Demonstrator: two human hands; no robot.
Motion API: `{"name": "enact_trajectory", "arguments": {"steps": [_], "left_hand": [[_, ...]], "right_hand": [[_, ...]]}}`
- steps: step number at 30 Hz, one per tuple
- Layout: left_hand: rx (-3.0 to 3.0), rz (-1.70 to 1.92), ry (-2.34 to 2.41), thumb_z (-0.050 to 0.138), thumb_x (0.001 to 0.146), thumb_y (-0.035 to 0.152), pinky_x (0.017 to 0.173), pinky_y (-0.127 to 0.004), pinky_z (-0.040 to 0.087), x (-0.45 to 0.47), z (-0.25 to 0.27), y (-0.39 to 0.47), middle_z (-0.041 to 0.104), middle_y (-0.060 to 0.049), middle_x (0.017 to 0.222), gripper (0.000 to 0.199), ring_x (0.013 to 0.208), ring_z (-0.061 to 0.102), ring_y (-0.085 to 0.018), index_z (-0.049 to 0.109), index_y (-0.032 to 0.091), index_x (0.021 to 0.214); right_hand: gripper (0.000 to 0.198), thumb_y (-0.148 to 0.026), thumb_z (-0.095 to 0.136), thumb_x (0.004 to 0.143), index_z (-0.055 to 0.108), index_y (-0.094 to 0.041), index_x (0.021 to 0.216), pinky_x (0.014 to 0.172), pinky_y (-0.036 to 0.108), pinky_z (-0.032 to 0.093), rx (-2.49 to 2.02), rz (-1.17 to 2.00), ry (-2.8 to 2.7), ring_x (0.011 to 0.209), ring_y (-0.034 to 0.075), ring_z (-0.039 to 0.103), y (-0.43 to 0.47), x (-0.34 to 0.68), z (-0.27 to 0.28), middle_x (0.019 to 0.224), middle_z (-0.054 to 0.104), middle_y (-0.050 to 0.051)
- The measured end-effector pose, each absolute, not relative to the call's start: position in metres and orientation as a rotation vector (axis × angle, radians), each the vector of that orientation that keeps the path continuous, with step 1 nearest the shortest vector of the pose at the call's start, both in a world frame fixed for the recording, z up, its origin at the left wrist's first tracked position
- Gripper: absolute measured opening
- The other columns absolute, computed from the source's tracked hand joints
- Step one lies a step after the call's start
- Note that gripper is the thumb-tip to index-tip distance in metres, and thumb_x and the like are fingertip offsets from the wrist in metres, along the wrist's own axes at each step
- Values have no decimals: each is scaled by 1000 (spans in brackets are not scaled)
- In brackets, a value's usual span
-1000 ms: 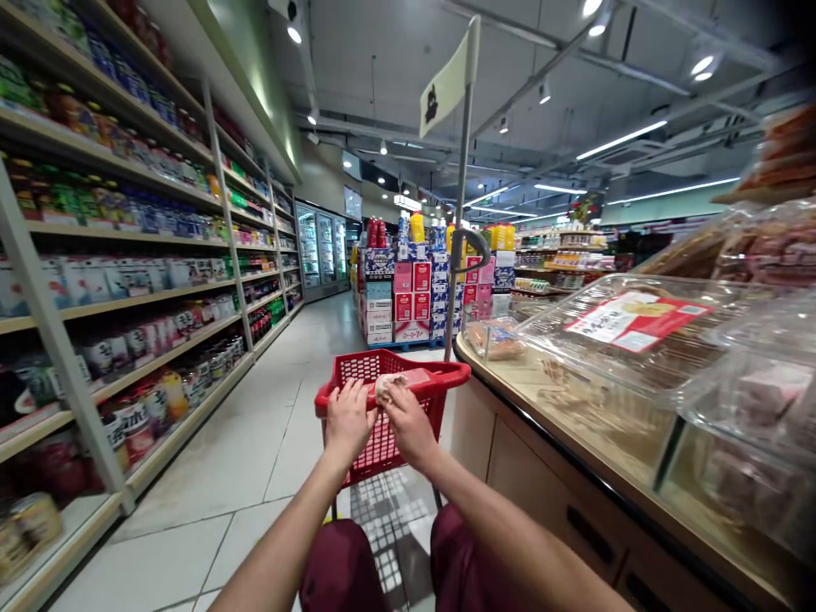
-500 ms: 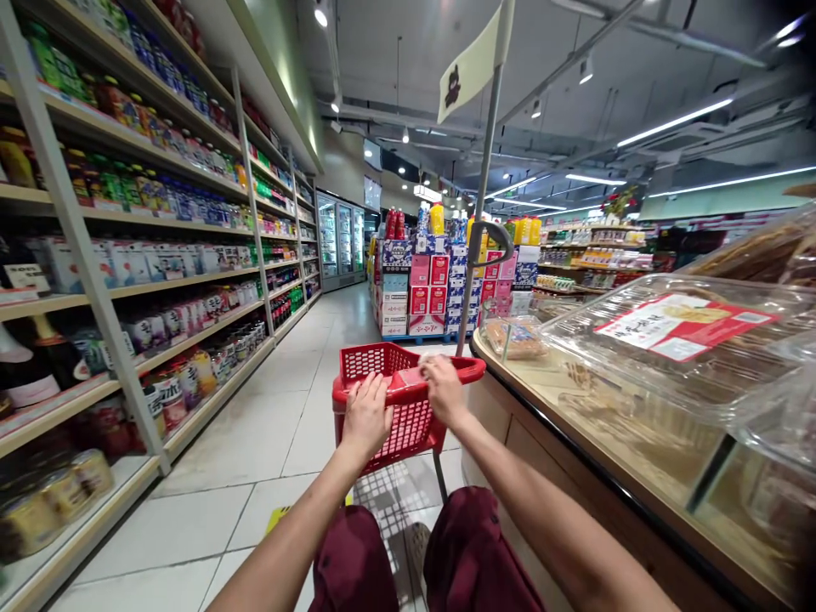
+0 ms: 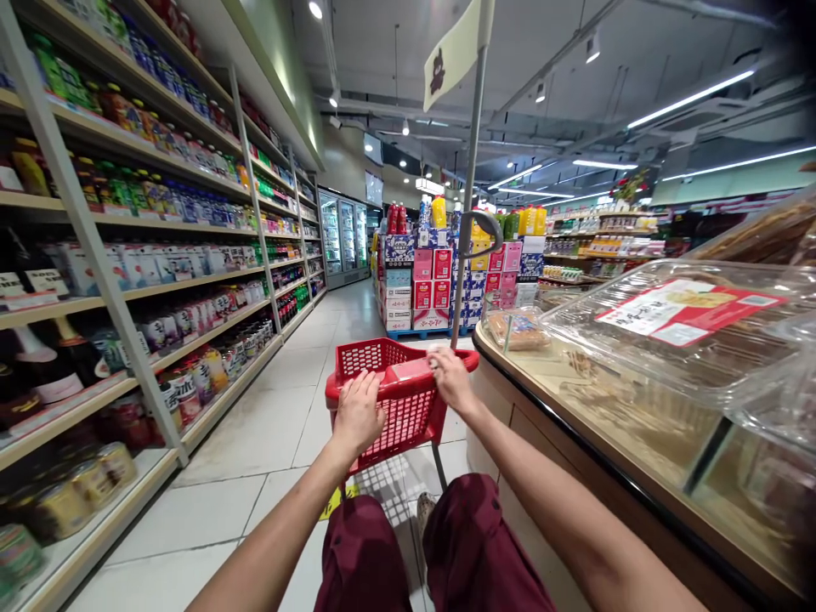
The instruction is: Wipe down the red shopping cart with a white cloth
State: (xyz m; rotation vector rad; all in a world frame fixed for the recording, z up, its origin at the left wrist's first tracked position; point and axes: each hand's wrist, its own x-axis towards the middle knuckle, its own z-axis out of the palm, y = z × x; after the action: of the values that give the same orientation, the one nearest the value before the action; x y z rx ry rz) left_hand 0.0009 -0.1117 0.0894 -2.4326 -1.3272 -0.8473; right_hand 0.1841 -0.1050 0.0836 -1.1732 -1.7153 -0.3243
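A small red plastic shopping cart (image 3: 408, 408) stands right before my knees. My left hand (image 3: 359, 412) is closed over the left part of its red handle (image 3: 411, 371), with the fingers laid across the top. My right hand (image 3: 454, 380) sits on the right part of the handle, fingers bent around a small white wad (image 3: 434, 359), like a crumpled tissue, pressed to the surface. Most of the wad is hidden by the fingers. From the cart's right side rises a grey pole (image 3: 470, 161) with a curved grey hook and a cream flag (image 3: 452, 64).
Shelves of bottles and cans (image 3: 184, 212) line the left. At right, a display counter (image 3: 574, 408) carries clear plastic food boxes (image 3: 688, 327), its edge close to the cart. Stacked drink cartons (image 3: 430, 289) stand ahead; glass-door coolers (image 3: 344, 234) are farther back. A yellow floor marking (image 3: 337, 501) lies below.
The cart and both hands appear slightly farther left and a little nearer. My right hand, with the white wad, has shifted slightly along the handle. My left hand keeps its place on the handle.
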Motion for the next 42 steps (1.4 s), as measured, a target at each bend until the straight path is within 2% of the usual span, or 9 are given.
{"name": "enact_trajectory", "arguments": {"steps": [8, 11, 14, 17, 20, 26, 31, 36, 42], "left_hand": [[-2469, -894, -1357, 45, 65, 15, 102, -45, 32, -2, 94, -113, 52, -14, 125, 51, 120, 42, -25, 49, 12, 116], [-2461, -1058, -1332, 43, 69, 17, 103, -45, 29, 12, 105, -107, 39, -15, 135, 55, 126, 33, -24, 38, 11, 124], [-2634, -1000, -1209, 45, 72, 23, 103, -42, 30, 48, 114, -104, 32, -15, 139, 61, 129, 28, -23, 29, 10, 129], [-2672, -903, -1234, 45, 74, 25, 100, -38, 32, 78, 118, -105, 45, -14, 129, 49, 120, 39, -22, 39, 11, 121], [-2605, -904, -1292, 44, 76, 23, 94, -36, 36, 72, 121, -105, 56, -7, 110, 32, 106, 49, -20, 50, 18, 107], [-2455, -905, -1532, 37, 75, 13, 78, -34, 43, 44, 127, -102, 58, -7, 87, 20, 83, 54, -18, 52, 16, 88], [-2536, -933, -1337, 42, 78, 19, 86, -30, 41, 85, 118, -104, 59, -5, 96, 14, 93, 53, -16, 53, 19, 87], [-2425, -989, -1461, 37, 79, 17, 77, -37, 44, 51, 119, -93, 60, -9, 84, 17, 80, 56, -19, 53, 16, 84], [-2512, -1064, -1274, 43, 77, 18, 92, -33, 40, 80, 108, -93, 59, -5, 105, 17, 104, 50, -17, 54, 19, 91]], "right_hand": [[35, -7, 38, 75, 62, -18, 99, 97, 41, 34, -1163, -293, -1807, 112, 21, 46, -109, 173, 84, 114, 56, 8], [32, -11, 39, 76, 62, -16, 98, 97, 45, 32, -1283, -213, -1615, 110, 24, 47, -110, 183, 88, 112, 57, 10], [36, -18, 36, 81, 54, -19, 112, 95, 37, 38, -1134, 23, -1616, 106, 19, 52, -112, 183, 92, 113, 58, 6], [38, -23, 30, 85, 49, -20, 117, 89, 34, 43, -1129, 157, -1518, 97, 16, 57, -113, 184, 90, 108, 62, 5], [37, -26, 31, 84, 53, -17, 113, 97, 41, 34, -1236, 23, -1415, 104, 19, 54, -111, 196, 79, 112, 60, 7], [43, -34, 29, 87, 45, -15, 122, 90, 36, 42, -1282, 18, -1276, 104, 20, 55, -113, 219, 66, 113, 60, 10], [45, -37, 27, 88, 44, -18, 125, 82, 35, 45, -1346, 0, -1407, 94, 20, 60, -112, 226, 78, 106, 63, 8], [42, -34, 29, 89, 47, -18, 124, 86, 38, 40, -1383, -115, -1532, 87, 20, 61, -108, 233, 75, 95, 67, 6], [46, -33, 25, 89, 42, -14, 128, 80, 37, 41, -1318, -83, -1535, 79, 20, 60, -110, 225, 74, 87, 69, 5]]}}
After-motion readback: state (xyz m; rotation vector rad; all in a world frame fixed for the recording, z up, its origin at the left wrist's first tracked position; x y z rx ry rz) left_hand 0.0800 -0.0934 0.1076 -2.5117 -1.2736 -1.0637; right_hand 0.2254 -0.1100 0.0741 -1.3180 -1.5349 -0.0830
